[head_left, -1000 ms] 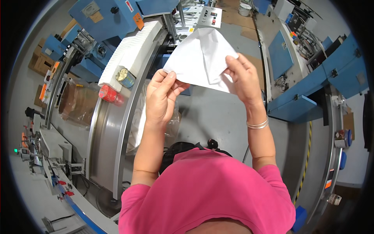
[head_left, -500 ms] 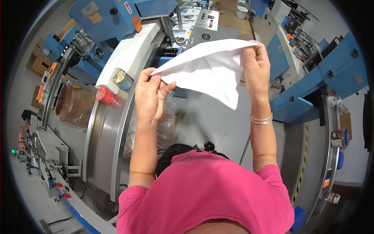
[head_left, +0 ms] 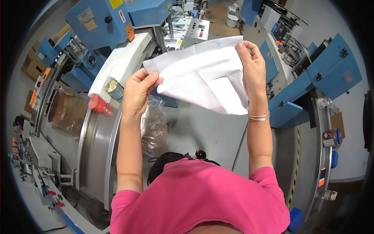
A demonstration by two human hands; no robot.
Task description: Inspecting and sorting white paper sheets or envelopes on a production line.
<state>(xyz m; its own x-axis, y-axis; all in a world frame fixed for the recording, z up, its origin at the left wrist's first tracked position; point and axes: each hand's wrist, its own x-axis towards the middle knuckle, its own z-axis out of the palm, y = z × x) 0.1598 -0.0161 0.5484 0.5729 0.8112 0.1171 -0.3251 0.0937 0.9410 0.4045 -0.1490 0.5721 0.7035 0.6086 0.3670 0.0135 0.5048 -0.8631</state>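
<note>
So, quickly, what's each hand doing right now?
Left hand: closed, pinching the white sheet at its left end.
Right hand: closed, holding its upper right corner.

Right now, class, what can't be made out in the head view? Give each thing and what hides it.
Head view, hidden: the far face of the white sheet, turned away behind its near face.
Head view, hidden: part of the clear plastic bag, behind the left forearm.
Head view, cut off: the top of the blue machine, by the upper edge.
Head view, too small: the control box's markings.
</note>
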